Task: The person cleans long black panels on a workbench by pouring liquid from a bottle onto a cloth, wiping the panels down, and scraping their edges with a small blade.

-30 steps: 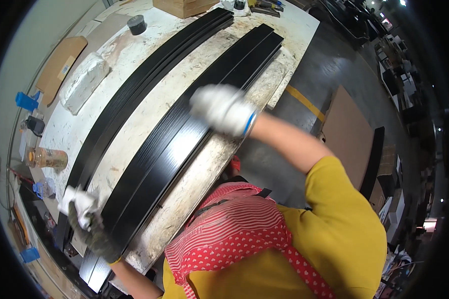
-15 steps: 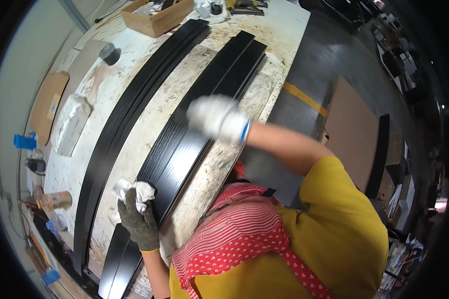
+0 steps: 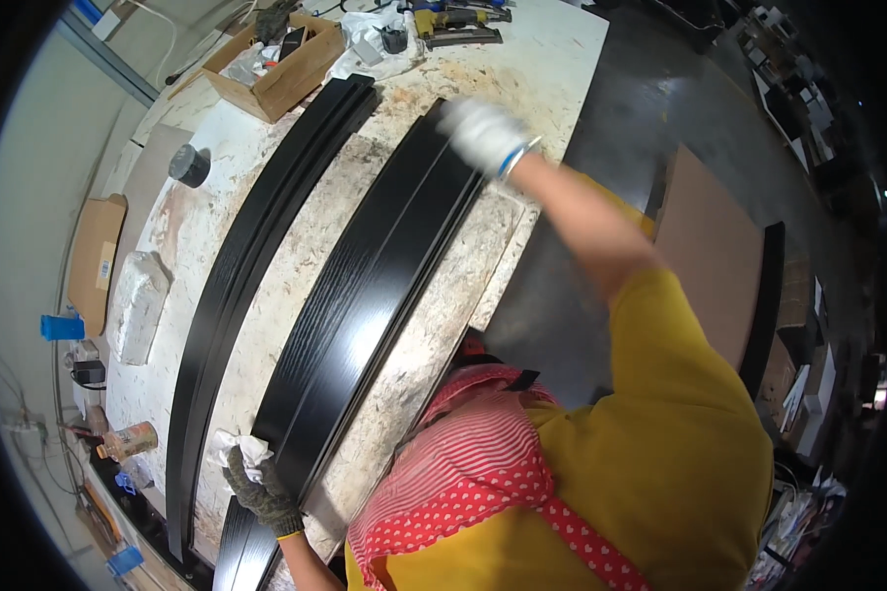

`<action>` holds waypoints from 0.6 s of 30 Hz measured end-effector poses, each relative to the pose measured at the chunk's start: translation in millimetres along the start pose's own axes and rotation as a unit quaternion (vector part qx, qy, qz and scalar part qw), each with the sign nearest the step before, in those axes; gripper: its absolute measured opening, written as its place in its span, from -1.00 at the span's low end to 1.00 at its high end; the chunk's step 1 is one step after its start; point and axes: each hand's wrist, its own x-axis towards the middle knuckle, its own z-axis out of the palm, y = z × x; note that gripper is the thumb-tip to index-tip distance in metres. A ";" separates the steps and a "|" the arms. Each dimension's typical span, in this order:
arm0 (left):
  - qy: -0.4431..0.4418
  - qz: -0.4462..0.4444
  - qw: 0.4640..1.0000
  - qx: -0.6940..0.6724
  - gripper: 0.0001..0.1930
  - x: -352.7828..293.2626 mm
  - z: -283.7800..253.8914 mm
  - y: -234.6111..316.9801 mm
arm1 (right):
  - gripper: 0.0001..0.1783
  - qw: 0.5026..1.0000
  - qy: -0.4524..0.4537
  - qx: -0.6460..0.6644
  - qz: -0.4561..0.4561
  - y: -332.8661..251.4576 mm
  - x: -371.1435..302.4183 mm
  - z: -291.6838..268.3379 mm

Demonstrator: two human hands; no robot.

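Black grooved boards (image 3: 365, 266) lie lengthwise on the worktable, with a glossy patch of light along the upper face. My left hand (image 3: 264, 497), in a dark green knit glove, grips a crumpled white cloth (image 3: 240, 451) at the near part of these boards. At their far end is my right hand (image 3: 485, 136) in a white glove. It is on or just over the surface, its fingers smeared by motion, and whether it holds anything does not show. A second, narrower stack of black strips (image 3: 235, 271) runs alongside on the left.
The stained white worktable (image 3: 552, 59) carries a wooden box (image 3: 276, 79) of odds and ends, nail guns (image 3: 458, 28), a dark round jar (image 3: 189, 165), a white wrapped block (image 3: 142, 307) and a bottle (image 3: 128, 441). A large brown panel (image 3: 710, 256) stands to the right.
My right hand has swept away from me along the boards, from their middle to the far end. The left hand still grips the cloth. The view has shifted slightly.
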 end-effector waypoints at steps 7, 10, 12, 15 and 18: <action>0.004 0.011 1.000 0.024 -0.52 -5.2 -0.4 -6.4 | -0.70 0.987 -0.142 -0.017 -0.071 -25.1 22.6 -16.7; 0.005 0.033 0.998 0.052 -0.52 -5.0 2.4 -21.6 | -0.71 0.996 -0.072 -0.035 0.037 19.9 36.8 -17.3; 0.004 0.009 0.999 0.045 -0.51 -1.6 3.7 -7.3 | -0.71 0.993 -0.045 -0.072 0.081 79.9 51.0 -20.3; 0.015 0.021 0.998 0.059 -0.42 2.3 3.1 7.2 | -0.74 0.997 -0.032 -0.023 -0.073 34.9 28.1 -22.0; 0.010 0.025 0.999 0.042 -0.50 1.2 3.0 -3.0 | -0.75 0.974 -0.148 0.014 -0.171 -65.8 -28.0 -17.4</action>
